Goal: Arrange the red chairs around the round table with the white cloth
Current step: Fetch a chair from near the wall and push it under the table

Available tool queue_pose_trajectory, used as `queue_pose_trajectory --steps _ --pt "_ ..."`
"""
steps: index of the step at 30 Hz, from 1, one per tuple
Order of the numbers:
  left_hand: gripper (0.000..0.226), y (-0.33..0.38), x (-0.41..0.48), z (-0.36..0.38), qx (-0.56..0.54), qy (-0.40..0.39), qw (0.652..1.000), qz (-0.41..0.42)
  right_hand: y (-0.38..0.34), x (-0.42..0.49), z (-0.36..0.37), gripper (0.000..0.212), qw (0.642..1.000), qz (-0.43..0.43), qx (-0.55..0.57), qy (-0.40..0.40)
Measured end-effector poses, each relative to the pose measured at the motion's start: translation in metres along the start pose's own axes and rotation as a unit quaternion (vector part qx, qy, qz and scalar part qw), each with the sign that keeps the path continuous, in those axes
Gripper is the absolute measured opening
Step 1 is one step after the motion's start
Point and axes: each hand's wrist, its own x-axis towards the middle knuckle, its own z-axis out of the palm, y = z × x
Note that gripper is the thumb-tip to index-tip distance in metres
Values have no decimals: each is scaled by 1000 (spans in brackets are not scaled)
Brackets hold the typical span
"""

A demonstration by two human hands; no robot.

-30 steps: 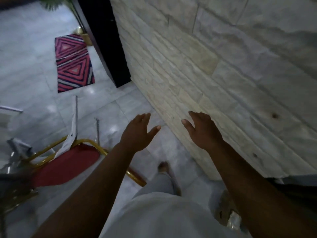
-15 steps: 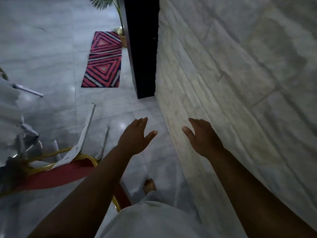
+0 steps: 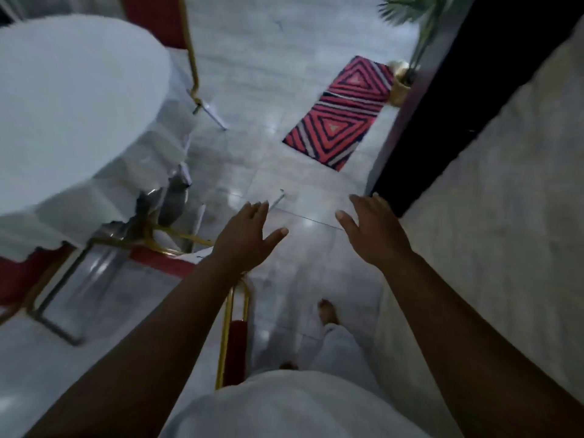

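Head view: round white-clothed table, gold-framed red chair.

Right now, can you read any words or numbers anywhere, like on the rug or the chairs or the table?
No words, numbers, labels or signs can be read anywhere.
Rug: only pink, dark and pale stripes in nested triangles, no letters.
White cloth on the round table: plain.
Red chairs: plain red pads and gold frames.
Stone wall: bare.
The picture is dim and motion-blurred, so any tiny print would not show.

View has swung left: the clothed counter and a far chair now appear; wall recedes right.
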Motion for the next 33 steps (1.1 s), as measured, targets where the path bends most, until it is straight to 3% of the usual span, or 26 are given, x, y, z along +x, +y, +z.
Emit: queue_pose_trajectory --steps 4,7,10,14,17,25,33 --pt "92 -36 -7 -13 -37 46 988 -145 -37 75 24 68 989 -124 -4 -75" --pt "74 -52 -26 -15 -62 83 965 -240 -74 111 44 78 965 -222 -18 -138" --pt "65 -68 -55 -10 -74 125 938 -314 -114 128 70 82 927 -315 -43 -199" --pt "76 -82 -116 15 -113 148 886 -425 -170 116 105 60 872 -410 -68 -259" --pt "79 -89 -160 46 -146 157 844 -491 -204 93 136 67 820 -476 -99 -303" --pt "82 -111 -253 139 -237 167 753 -590 -252 6 245 64 718 -567 -151 -375" --pt "84 -163 -293 297 -257 99 714 -644 -204 -55 415 60 615 -614 -195 -454"
